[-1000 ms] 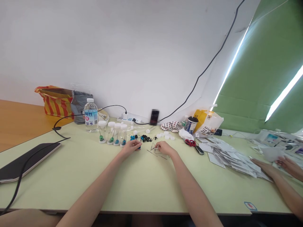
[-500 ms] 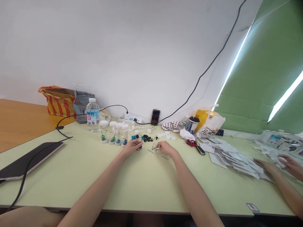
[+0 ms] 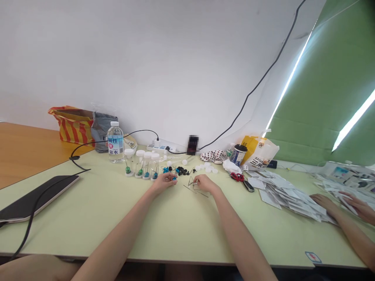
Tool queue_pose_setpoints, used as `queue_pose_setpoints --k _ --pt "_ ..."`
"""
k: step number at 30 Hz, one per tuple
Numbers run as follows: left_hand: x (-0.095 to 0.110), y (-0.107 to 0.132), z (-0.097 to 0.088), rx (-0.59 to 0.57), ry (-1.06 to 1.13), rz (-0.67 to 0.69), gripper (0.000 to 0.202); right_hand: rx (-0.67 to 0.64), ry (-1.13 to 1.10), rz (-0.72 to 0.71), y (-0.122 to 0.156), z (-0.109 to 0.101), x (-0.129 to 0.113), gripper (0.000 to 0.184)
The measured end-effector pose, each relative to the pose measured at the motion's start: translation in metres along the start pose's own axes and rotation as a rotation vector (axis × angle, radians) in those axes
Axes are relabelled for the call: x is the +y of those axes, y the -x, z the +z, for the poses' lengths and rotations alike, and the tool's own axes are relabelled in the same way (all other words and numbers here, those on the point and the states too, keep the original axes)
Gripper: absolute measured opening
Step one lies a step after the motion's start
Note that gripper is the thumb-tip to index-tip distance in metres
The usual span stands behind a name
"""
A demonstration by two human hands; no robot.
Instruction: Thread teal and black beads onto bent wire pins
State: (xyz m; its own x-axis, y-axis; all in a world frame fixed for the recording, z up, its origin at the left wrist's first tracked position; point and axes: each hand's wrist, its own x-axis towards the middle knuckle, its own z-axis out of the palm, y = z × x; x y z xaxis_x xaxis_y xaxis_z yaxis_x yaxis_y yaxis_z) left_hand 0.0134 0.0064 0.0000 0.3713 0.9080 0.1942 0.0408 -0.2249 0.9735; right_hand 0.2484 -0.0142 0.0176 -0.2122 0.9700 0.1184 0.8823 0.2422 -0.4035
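L hand (image 3: pixel 164 182) hides most of small blue piece (image 3: pixel 174 178).

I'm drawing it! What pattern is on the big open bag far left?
The big open bag has red and yellow stripes; head view.

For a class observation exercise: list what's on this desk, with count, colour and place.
Water bottle: one, clear, blue label, back left.
Capped vials: four, clear, white caps, beside the bottle.
Beads: many, black and blue, right of the vials.
Small caps: several, white, right of the beads.
Scissors: one, red handles, right of the caps.
Paper sheets: a heap, white, right.
Tablet: one, dark, left.
Co-worker's hands: two, far right, at the sheets.
Left hand: bare, centre, beside the beads.
Right hand: bare, centre, at bent wire.
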Motion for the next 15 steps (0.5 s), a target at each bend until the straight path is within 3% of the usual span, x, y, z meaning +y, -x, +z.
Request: queue_pose_setpoints --k 15 --pt "-0.001 -0.002 -0.0013 -0.001 -0.016 0.002 0.039 0.035 0.011 -0.073 -0.0019 0.0014 0.0019 0.029"
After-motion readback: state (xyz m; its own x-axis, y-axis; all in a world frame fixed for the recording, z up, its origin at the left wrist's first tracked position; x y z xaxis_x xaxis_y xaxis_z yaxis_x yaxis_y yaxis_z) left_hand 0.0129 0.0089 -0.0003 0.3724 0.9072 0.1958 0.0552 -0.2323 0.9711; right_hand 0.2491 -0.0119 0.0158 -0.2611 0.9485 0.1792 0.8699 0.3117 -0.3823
